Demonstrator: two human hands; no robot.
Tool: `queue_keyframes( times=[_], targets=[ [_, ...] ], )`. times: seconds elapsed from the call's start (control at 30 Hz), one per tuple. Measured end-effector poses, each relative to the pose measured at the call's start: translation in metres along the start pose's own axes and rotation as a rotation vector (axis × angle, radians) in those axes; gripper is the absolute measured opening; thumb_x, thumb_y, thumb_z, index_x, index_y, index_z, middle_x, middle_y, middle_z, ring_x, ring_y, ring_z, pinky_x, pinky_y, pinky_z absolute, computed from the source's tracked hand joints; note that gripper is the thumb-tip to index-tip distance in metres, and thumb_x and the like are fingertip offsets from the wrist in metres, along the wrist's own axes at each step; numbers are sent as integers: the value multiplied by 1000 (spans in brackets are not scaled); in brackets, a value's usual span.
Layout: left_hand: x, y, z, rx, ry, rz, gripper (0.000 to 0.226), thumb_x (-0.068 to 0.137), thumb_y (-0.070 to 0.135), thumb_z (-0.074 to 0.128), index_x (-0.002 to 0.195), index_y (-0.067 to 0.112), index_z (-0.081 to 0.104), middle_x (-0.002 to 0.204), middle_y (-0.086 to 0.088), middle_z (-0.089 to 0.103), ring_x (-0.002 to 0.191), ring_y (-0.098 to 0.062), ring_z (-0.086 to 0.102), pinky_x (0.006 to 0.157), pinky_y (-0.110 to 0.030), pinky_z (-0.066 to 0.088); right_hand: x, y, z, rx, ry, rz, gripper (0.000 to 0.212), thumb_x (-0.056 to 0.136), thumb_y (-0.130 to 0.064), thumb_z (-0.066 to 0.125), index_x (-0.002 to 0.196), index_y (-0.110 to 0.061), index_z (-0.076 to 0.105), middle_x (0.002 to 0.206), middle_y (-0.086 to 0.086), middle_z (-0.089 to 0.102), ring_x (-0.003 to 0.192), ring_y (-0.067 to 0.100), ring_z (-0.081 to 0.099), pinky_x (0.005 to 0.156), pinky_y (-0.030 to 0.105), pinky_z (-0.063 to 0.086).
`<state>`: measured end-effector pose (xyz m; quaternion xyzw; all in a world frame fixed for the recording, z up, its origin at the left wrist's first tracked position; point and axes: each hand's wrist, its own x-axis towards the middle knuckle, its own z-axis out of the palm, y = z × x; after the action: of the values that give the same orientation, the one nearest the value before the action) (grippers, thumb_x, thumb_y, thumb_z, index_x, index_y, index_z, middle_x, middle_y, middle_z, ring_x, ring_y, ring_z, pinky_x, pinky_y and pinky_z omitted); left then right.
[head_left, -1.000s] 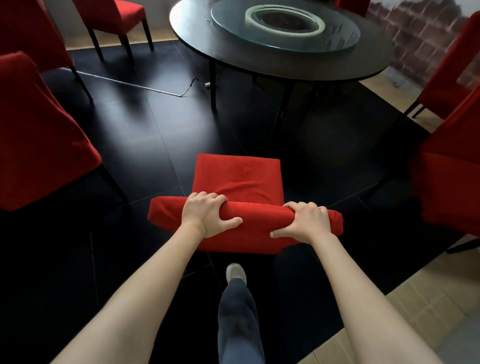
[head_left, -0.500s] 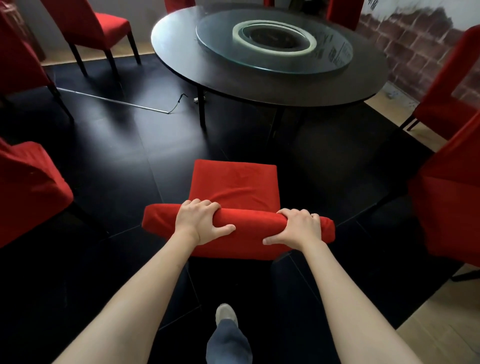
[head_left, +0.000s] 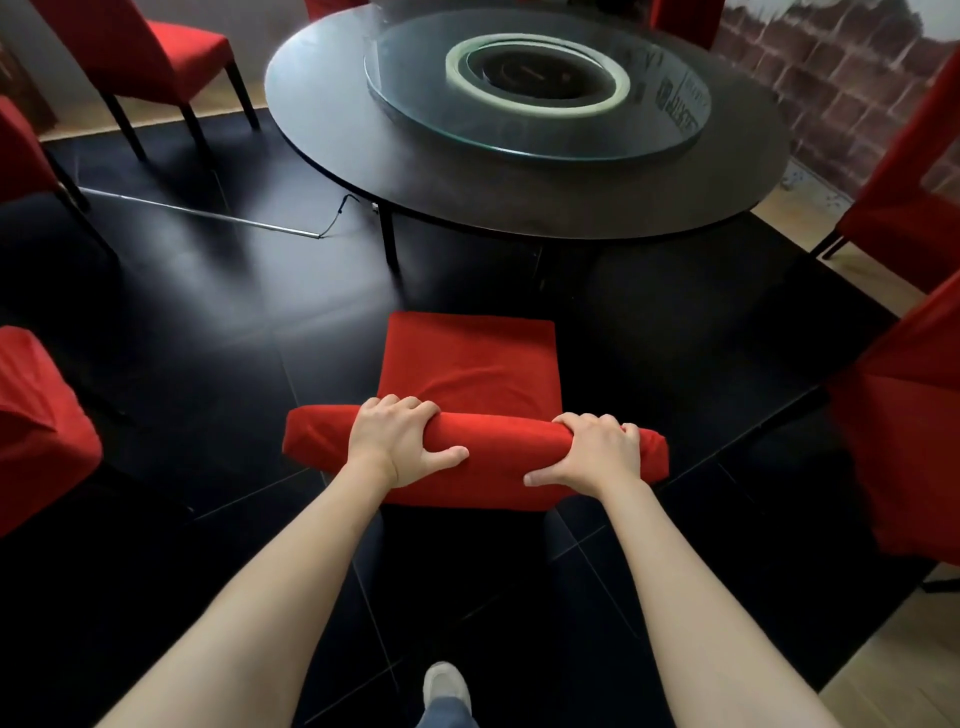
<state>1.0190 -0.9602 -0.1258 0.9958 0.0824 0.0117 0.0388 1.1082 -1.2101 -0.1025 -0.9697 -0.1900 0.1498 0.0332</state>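
A red fabric-covered chair (head_left: 470, 364) stands on the black floor in front of me, its seat facing the round table. My left hand (head_left: 395, 441) grips the top of its backrest left of centre, fingers curled over the far side and thumb on the near side. My right hand (head_left: 592, 449) grips the same backrest top right of centre in the same way. The chair's legs are hidden under the seat and backrest.
A round black table (head_left: 332, 124) with a glass turntable (head_left: 665, 119) stands just beyond the chair. More red chairs stand at far left (head_left: 156, 47), near left (head_left: 36, 431) and right (head_left: 904, 405). A thin cable (head_left: 208, 210) lies on the floor. My foot (head_left: 444, 686) shows below.
The chair and I have moved closer to the table, which now fills more of the view. The left chairs have slid outward. Both hands keep the same grip on the backrest.
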Motion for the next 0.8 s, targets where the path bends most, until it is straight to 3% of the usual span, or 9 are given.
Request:
queue_keyframes(
  times=[0.8],
  targets=[
    [157, -27, 6, -18, 47, 31, 89, 61, 91, 22, 108, 30, 67, 102, 6, 69, 94, -21, 61, 86, -35, 39, 146, 5, -40, 47, -12, 46, 94, 48, -86, 65, 129, -40, 50, 121, -10, 60, 118, 17, 48, 103, 43, 27]
  ],
)
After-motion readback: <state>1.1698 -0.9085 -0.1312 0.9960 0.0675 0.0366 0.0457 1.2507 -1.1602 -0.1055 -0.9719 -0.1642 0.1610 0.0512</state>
